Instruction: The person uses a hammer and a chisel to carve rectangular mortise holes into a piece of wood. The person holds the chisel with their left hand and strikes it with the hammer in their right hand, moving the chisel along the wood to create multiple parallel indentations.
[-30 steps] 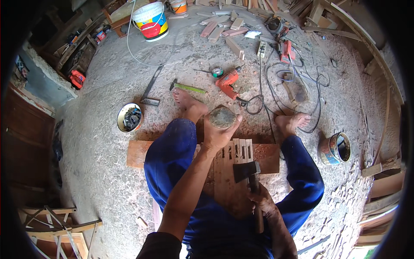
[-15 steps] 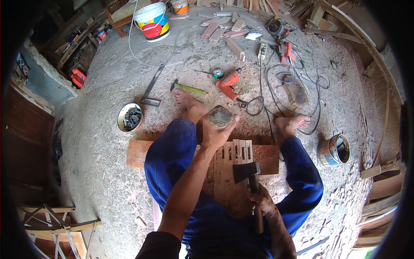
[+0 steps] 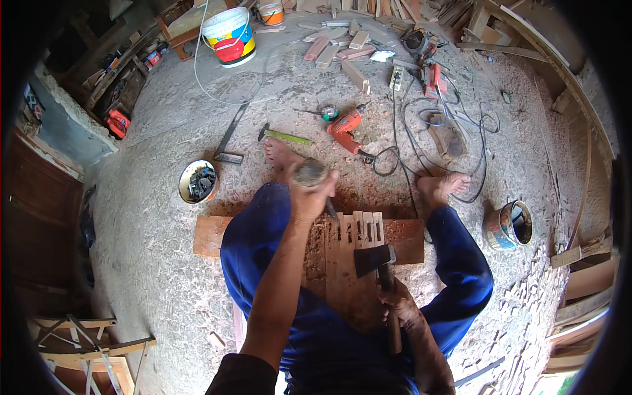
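the left hand (image 3: 309,191) is wrapping its fingers tight around a chisel (image 3: 316,181), its blade angling down toward the slotted wooden slats (image 3: 359,237) so the edge can bite the mortises. the right hand (image 3: 395,309) is gripping a hammer (image 3: 376,263) by the handle, head hovering just over the slats. the slats are lying between the blue-trousered legs, on a board (image 3: 210,236) that is bracing them.

Reddish, matt wood is seen in the slotted plank (image 3: 368,243) — chips strewn at its twelve o'clock. A dull dark metal head is shown on the wooden-handled hammer (image 3: 382,276). The floor (image 3: 151,263) is rough, dusty concrete.
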